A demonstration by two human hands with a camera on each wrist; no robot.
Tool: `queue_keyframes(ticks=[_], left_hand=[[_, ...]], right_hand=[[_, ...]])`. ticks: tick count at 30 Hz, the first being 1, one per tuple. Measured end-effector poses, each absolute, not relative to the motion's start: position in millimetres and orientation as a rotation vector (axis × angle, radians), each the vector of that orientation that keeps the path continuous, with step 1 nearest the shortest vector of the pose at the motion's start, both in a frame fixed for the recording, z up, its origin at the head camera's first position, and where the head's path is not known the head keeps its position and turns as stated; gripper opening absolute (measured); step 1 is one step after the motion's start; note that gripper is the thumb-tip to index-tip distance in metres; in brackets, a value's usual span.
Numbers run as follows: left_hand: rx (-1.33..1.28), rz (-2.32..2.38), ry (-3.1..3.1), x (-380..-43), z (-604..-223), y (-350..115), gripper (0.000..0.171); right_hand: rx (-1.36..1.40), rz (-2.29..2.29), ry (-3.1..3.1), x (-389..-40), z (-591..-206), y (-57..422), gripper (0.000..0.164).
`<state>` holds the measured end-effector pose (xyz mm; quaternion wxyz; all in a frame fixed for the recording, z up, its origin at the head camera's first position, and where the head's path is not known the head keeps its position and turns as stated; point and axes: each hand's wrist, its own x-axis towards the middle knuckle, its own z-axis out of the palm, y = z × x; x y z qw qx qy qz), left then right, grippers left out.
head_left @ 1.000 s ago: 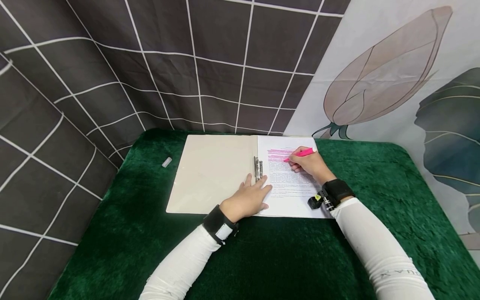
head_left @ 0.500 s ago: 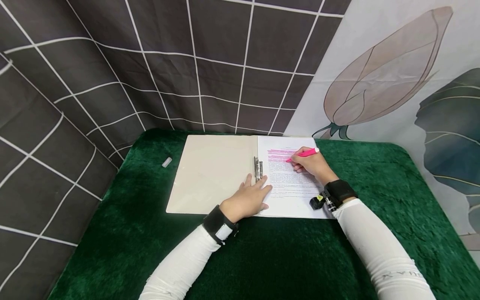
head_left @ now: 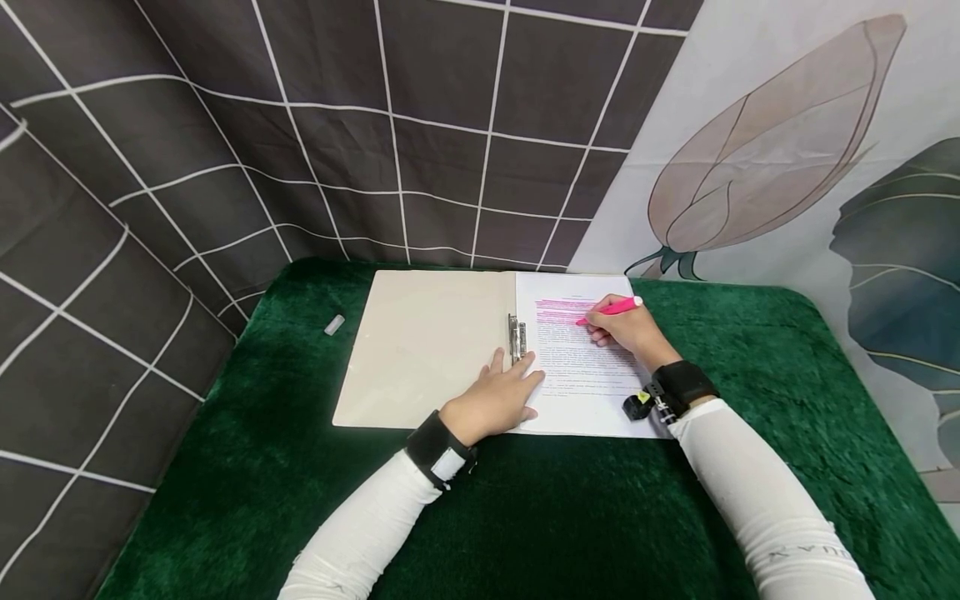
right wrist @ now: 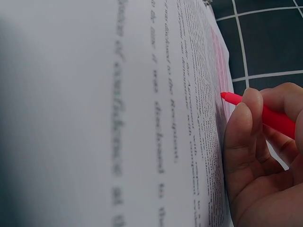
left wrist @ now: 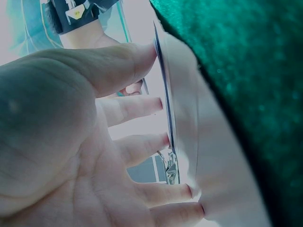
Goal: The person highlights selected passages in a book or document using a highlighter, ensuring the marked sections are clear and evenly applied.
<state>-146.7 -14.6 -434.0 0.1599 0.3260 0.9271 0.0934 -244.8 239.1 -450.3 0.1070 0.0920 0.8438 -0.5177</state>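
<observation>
My right hand [head_left: 628,327] holds a pink highlighter [head_left: 621,306] between thumb and fingers, its tip on the printed sheet [head_left: 577,375]. Pink lines cover the upper rows of text on that sheet. In the right wrist view the highlighter [right wrist: 279,119] tip meets the page beside the pink-marked rows. My left hand [head_left: 491,400] rests with fingers spread across the inner fold of the open clip folder [head_left: 427,350], its fingertips touching the sheet's left margin. Just above those fingers is the folder's metal clip [head_left: 517,333]. The left wrist view shows the palm and straight fingers [left wrist: 142,106].
A small pale cap-like piece [head_left: 333,324] lies on the green cloth [head_left: 262,467] left of the folder. Dark gridded fabric [head_left: 442,158] hangs behind the table. The right wrist's black camera [head_left: 637,406] sits over the sheet's lower right.
My right hand has slid a little to the right, drawing the highlighter tip along a row of text. The left hand stays in place on the folder.
</observation>
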Motion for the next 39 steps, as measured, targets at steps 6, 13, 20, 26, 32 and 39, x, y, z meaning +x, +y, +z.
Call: queue_keyframes(ticks=[6,13,20,26,32,39], left_hand=[[0.932,0.267,2.65,-146.5,-433.8,-14.7,0.062],[0.941,0.275,2.65,-146.9,-433.4,-14.3,0.062],[0.943,0.266,2.654,-147.7,-433.1,-14.2,0.062],[0.943,0.268,2.654,-148.5,-433.5,-14.3,0.062],[0.945,0.268,2.655,-148.6,-433.3,-14.5,0.063],[0.945,0.268,2.657,-148.2,-433.8,-14.2,0.062]], right_hand=[[0.263,-1.514,2.498,-245.5,-452.5,242.4,0.03],[0.288,-1.533,2.488,-245.5,-450.9,244.3,0.029],[0.265,-1.529,2.481,-244.0,-447.8,246.6,0.031],[0.273,-1.511,2.498,-244.0,-446.8,247.1,0.031],[0.315,-1.52,2.493,-244.8,-446.8,247.5,0.028],[0.318,-1.481,2.512,-242.6,-446.5,248.9,0.03]])
